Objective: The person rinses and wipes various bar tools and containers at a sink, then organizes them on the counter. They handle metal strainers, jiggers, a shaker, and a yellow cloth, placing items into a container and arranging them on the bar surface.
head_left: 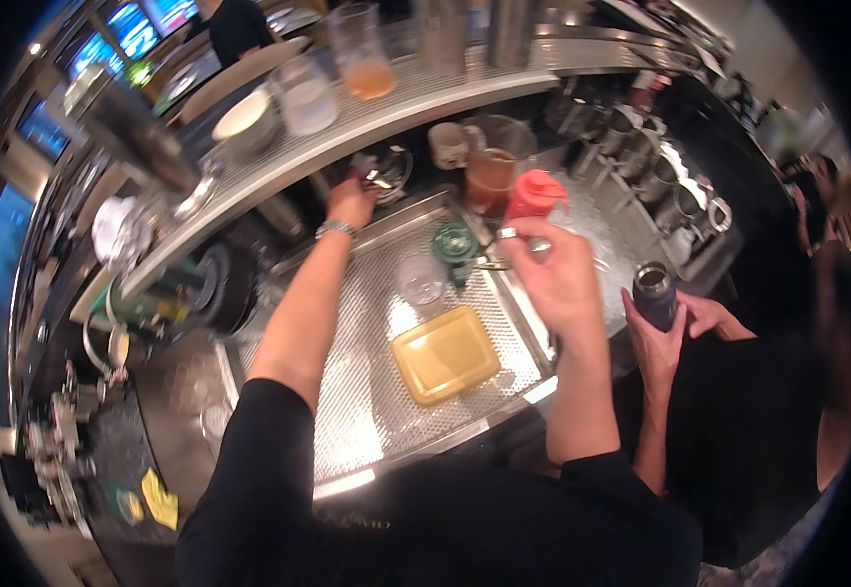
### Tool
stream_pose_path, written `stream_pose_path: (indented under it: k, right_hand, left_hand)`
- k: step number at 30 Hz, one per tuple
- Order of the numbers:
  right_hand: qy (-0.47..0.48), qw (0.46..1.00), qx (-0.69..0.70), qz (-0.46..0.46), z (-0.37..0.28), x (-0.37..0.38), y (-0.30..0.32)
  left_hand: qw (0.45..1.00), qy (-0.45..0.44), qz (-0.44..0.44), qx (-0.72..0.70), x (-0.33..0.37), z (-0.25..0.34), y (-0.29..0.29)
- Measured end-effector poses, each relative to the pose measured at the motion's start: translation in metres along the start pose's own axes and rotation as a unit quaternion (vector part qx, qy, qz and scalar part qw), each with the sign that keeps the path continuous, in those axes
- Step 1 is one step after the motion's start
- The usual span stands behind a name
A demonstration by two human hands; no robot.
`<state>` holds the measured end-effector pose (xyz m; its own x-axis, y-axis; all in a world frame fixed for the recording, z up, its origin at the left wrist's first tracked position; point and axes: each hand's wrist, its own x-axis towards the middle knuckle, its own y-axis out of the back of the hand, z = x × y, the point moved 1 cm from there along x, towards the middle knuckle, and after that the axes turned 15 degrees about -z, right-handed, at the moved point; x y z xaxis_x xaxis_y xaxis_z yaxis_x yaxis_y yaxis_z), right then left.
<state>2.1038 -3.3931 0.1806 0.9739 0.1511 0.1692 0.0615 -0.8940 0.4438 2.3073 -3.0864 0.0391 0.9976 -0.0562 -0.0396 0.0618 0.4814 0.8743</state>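
Note:
My left hand [352, 203] reaches to the back of the counter, beside a shiny metal piece and a clear container [393, 168]; its fingers are partly hidden. Closer to me, my right hand [560, 279] is closed around a small shiny metal tool [540, 245] whose kind I cannot make out. A red squeeze bottle [535, 194] stands just beyond the right hand. Between my arms, a green hand-held citrus squeezer or strainer [455, 242], a clear plastic cup [419, 282] and a yellow rectangular lid or tray [445, 356] rest on the perforated metal drainboard [357, 391].
A pitcher of reddish-brown liquid [490, 181] stands beside an ice bin [597, 230]. Metal cups [655, 176] line the right side. At right, a co-worker holds a dark bottle [653, 295]. A raised shelf [347, 134] carries glasses and a bowl [246, 125].

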Motion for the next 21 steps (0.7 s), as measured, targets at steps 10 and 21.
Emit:
stream_pose_path:
  k: [10,21]
  right_hand:
    - [0.035,0.999,-0.025,-0.033,-0.068,0.009,0.007]
    - [0.125,0.933,-0.2,-0.271,-0.118,0.03,-0.053]
  left_hand:
    - [0.992,-0.042,0.047,-0.11,-0.132,-0.003,0.016]
    - [0.996,-0.006,0.043,-0.074,-0.32,-0.036,-0.006]
